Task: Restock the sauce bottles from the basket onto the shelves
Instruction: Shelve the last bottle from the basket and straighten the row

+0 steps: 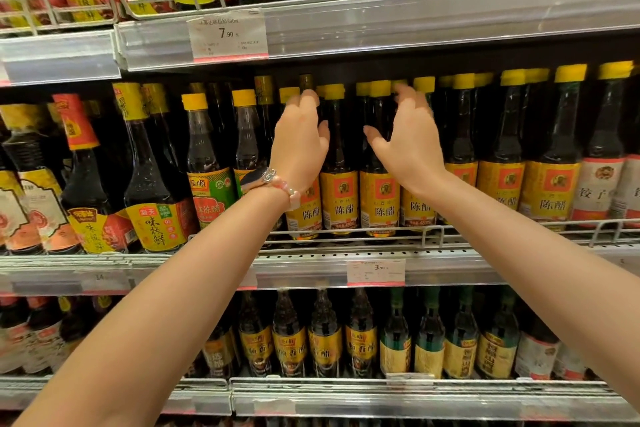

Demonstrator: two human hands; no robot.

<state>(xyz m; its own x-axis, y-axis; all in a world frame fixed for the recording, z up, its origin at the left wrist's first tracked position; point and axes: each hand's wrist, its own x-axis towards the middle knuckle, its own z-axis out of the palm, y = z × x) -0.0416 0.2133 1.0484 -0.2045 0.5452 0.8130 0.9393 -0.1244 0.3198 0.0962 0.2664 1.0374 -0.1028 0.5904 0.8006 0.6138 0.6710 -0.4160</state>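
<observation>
Dark vinegar bottles with yellow caps and yellow labels (pixel 339 198) stand in rows on the middle shelf (pixel 450 267). Both my hands are raised among their necks. My left hand (pixel 299 142), with a watch and bead bracelet at the wrist, has its fingers up by the caps and its thumb spread toward one bottle neck. My right hand (pixel 410 142) mirrors it, fingertips blurred near the caps, thumb pointing left. Two front bottles (pixel 379 198) stand between the hands. Neither hand plainly grips a bottle. The basket is out of view.
Wire rails (pixel 346 230) run along each shelf front. Soy sauce bottles (pixel 156 218) fill the left of the middle shelf, white-labelled bottles (pixel 597 194) the right. The upper shelf (pixel 381 24) and lower shelf (pixel 381 395) are packed with bottles. Price tags (pixel 227 35) hang on the edges.
</observation>
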